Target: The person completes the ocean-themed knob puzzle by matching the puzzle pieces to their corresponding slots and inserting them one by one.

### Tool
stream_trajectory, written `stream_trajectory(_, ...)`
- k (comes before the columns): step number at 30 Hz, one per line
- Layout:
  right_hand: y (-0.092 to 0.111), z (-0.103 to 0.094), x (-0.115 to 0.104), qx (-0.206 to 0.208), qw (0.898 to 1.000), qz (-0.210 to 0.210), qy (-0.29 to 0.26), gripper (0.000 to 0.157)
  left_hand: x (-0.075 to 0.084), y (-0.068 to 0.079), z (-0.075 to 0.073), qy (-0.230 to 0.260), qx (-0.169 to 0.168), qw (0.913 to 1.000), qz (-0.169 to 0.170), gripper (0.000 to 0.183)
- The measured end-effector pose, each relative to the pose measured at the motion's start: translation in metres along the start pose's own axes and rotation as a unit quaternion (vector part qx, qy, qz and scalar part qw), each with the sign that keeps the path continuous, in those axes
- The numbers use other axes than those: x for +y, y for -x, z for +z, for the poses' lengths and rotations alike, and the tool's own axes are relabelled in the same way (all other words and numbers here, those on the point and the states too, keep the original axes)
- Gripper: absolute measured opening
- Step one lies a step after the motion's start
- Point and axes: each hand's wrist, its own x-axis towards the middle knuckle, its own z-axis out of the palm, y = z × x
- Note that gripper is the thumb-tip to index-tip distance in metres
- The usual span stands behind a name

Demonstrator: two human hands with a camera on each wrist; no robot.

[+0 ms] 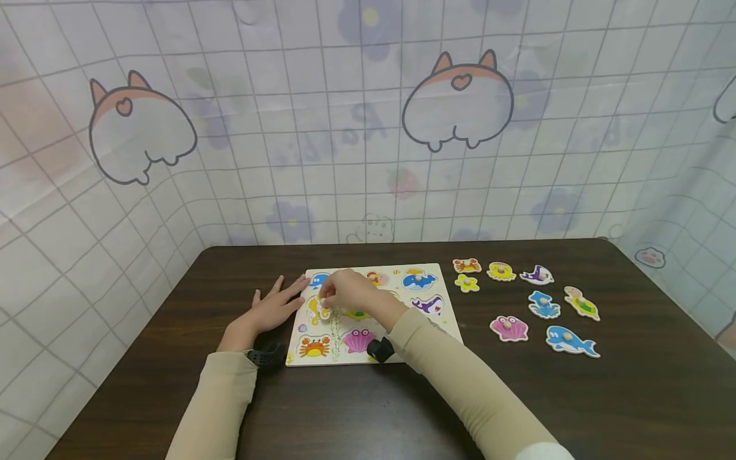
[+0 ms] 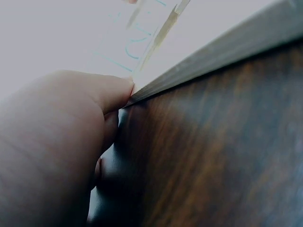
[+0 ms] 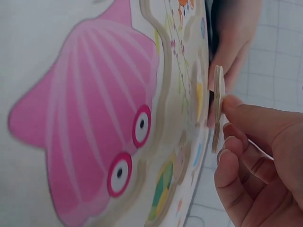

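My right hand point(image 1: 347, 291) pinches a thin wooden puzzle piece point(image 3: 217, 101) above the left part of a pale puzzle board point(image 1: 339, 360). The piece is edge-on in the right wrist view, so its picture is hidden there. Just beneath it in the head view is the board's yellow seahorse picture point(image 1: 313, 309). My left hand point(image 1: 273, 313) has its fingers spread, with fingertips touching the board's left edge. In the left wrist view the thumb point(image 2: 111, 90) lies against the board's corner. The pink shell picture point(image 3: 94, 109) fills much of the right wrist view.
Right of the board lie several loose puzzle pieces, among them a crab point(image 1: 466, 266), a pink shell point(image 1: 509, 328), a turtle point(image 1: 582, 304) and a blue whale point(image 1: 572, 341). The dark wooden table point(image 1: 322, 415) ends at a patterned cloth backdrop point(image 1: 356, 185).
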Motion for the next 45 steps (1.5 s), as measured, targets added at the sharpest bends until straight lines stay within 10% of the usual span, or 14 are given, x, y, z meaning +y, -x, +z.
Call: stream_trajectory(45, -0.017, 0.016, -0.017, -0.031, 0.996, 0.037, 0.070, 0.011, 0.002, 0.002, -0.001, 0.006, -0.005, 0.9999, 0.011, 0.060)
